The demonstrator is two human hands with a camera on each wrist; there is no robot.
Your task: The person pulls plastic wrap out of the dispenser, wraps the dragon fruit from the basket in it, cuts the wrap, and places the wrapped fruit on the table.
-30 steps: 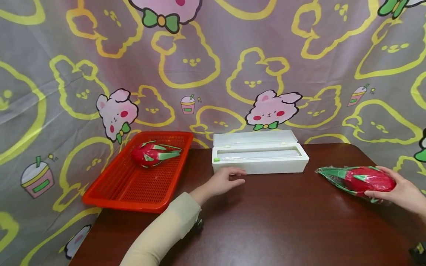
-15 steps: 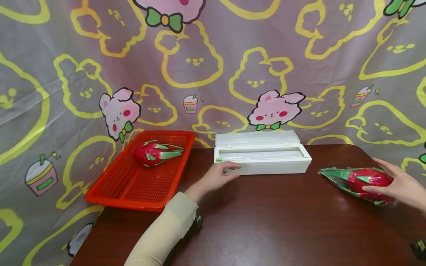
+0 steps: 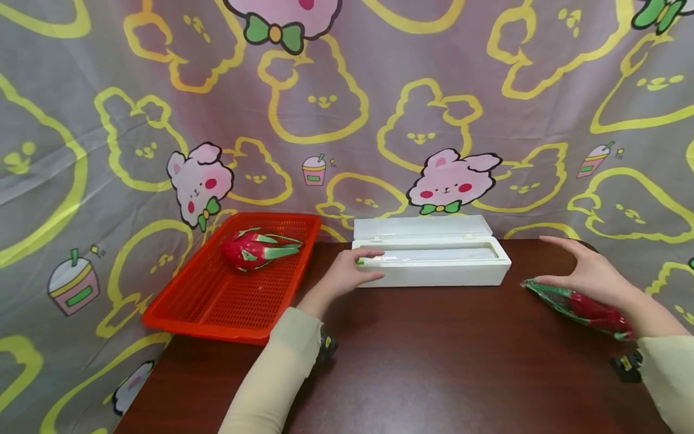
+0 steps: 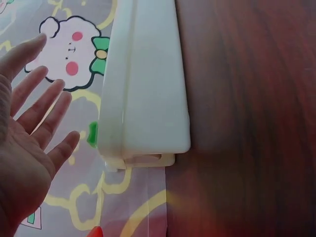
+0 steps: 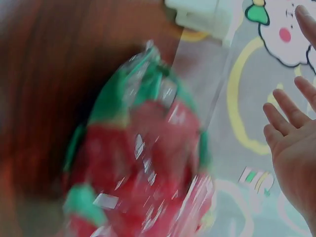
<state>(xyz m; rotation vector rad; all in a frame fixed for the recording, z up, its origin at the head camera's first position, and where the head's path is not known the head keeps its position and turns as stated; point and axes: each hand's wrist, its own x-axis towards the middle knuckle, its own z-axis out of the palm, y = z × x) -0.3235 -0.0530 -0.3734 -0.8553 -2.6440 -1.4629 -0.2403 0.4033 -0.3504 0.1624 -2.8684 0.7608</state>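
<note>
A long white cling film dispenser box stands at the back of the table, its lid raised and clear film showing in the slot. My left hand hovers at the box's left end, fingers spread, close to its green slider. A dragon fruit wrapped in film lies on the right of the table; in the head view my right hand and forearm partly cover it. My right hand is above and beyond the wrapped fruit, thumb and fingers wide apart, holding nothing.
On the left stands a red plastic basket with an unwrapped dragon fruit in it. The brown table backs onto a curtain printed with cartoon bears.
My right hand has let go of the wrapped dragon fruit and moved left and up from it. My left hand has shifted slightly left and up, to the end of the box.
</note>
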